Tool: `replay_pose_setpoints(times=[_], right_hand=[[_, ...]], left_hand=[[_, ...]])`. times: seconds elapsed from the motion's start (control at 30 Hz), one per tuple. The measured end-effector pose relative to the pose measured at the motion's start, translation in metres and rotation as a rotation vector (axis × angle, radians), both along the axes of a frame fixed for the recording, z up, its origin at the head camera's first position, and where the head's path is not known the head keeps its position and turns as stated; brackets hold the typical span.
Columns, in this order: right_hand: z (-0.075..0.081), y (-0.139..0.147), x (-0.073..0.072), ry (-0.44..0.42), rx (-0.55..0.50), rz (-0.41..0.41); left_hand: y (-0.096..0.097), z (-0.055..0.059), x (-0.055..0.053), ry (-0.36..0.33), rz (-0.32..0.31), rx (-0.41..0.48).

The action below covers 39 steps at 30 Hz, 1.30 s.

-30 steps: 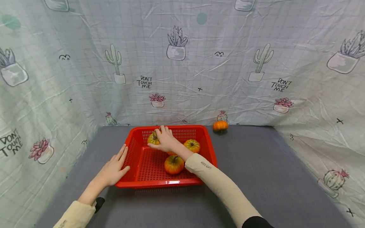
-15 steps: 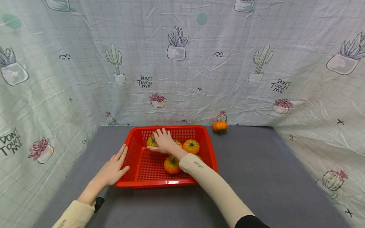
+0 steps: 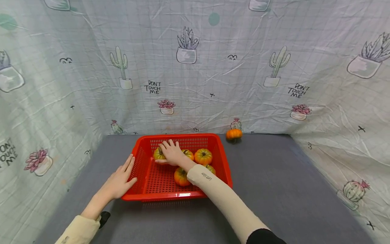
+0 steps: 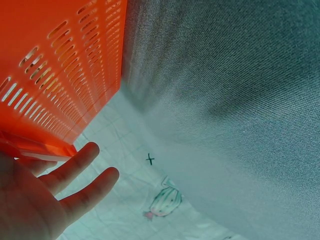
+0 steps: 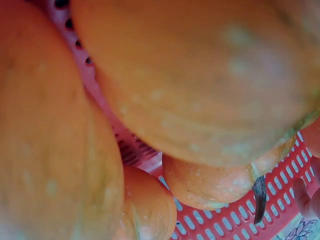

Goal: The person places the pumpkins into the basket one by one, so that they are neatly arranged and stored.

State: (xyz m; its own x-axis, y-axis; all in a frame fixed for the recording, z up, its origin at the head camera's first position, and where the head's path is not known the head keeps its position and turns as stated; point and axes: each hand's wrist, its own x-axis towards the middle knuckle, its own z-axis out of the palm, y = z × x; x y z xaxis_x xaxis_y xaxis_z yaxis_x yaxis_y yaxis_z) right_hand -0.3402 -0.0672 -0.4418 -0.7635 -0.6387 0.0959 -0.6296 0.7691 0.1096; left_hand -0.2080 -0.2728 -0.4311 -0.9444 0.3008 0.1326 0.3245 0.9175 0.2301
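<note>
A red plastic basket [image 3: 178, 195] with slotted walls holds several small orange-and-green pumpkins. My right hand [image 3: 173, 155] reaches into its back left part, fingers and thumb round a greenish pumpkin [image 3: 158, 154]. Behind that hand, another pumpkin [image 3: 188, 154] is partly covered, and a third pumpkin [image 3: 203, 156] sits to the right. Nearer the front lies an orange pumpkin [image 3: 181, 177], partly behind my sleeve. My left hand [image 3: 117, 183] rests with straight fingers along the basket's left rim; the left wrist view shows its fingers [image 4: 82, 162] against the orange-looking wall.
One orange pumpkin [image 3: 234, 135] lies outside the basket, on the grey table [image 3: 274, 176] at the back right. A white cloth [image 3: 210, 78] printed with cacti encloses the back and sides. Close pumpkins [image 5: 200, 85] fill most of the right wrist view.
My right hand has moved slightly left and lower with the greenish pumpkin, into the basket's back left part. More of the pumpkins behind it shows. The left hand stays on the rim.
</note>
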Motion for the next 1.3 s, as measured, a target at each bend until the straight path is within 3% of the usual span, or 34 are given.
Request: replay_pose_setpoints(times=[0.27,0.9,1.3], right_hand=[[0.000,0.000,-0.001,-0.047,0.020,-0.017],[-0.001,0.003,-0.002,-0.047,0.061,-0.003],[0.011,0.008,0.003,-0.019,-0.027,0.042]], left_hand=[[-0.001,0.001,0.001,0.006,-0.006,0.002],[0.000,0.002,0.001,0.011,-0.011,0.004],[-0.001,0.001,0.000,0.009,-0.003,0.001]])
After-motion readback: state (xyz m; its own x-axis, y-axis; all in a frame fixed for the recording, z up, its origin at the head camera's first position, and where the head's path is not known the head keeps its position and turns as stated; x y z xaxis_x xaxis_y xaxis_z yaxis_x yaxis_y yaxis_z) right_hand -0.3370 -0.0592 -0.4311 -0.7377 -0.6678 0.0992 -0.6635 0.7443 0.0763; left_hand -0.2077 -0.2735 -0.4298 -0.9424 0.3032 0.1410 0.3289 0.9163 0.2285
